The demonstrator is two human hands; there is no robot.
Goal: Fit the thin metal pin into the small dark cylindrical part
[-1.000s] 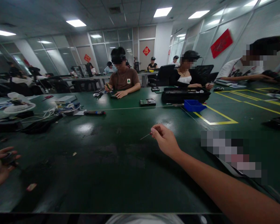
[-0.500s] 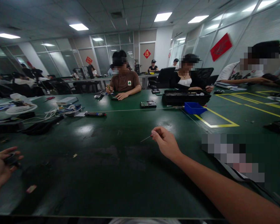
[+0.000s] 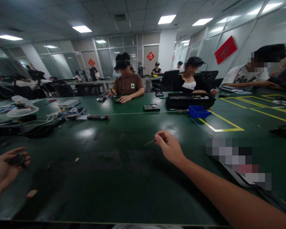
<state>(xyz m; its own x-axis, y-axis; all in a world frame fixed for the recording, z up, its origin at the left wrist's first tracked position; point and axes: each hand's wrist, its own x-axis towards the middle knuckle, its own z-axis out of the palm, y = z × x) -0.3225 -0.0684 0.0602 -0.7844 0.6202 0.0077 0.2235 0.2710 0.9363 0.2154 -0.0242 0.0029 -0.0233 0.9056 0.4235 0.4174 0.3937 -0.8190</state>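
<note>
At the left edge, my left hand (image 3: 8, 168) is closed round a small dark round object (image 3: 17, 159), palm turned up, above the green table (image 3: 124, 190). My right hand (image 3: 168, 144) reaches in from the lower right and pinches a thin screwdriver (image 3: 149, 142) by its reddish handle, mostly covered by the fingers. Its metal shaft points left and slightly down, over the table. Beyond the right hand lies a circuit-board device (image 3: 152, 107), touched by neither hand.
A blue bin (image 3: 198, 111) stands before a long black tray (image 3: 190, 100). A dark tool (image 3: 97, 117) and cables (image 3: 44, 119) lie at the left. Papers (image 3: 238, 165) lie right of my right arm. Several people sit across the table.
My left hand has moved to the right, further into view, with the dark object in it. My right hand and the screwdriver have hardly moved.
</note>
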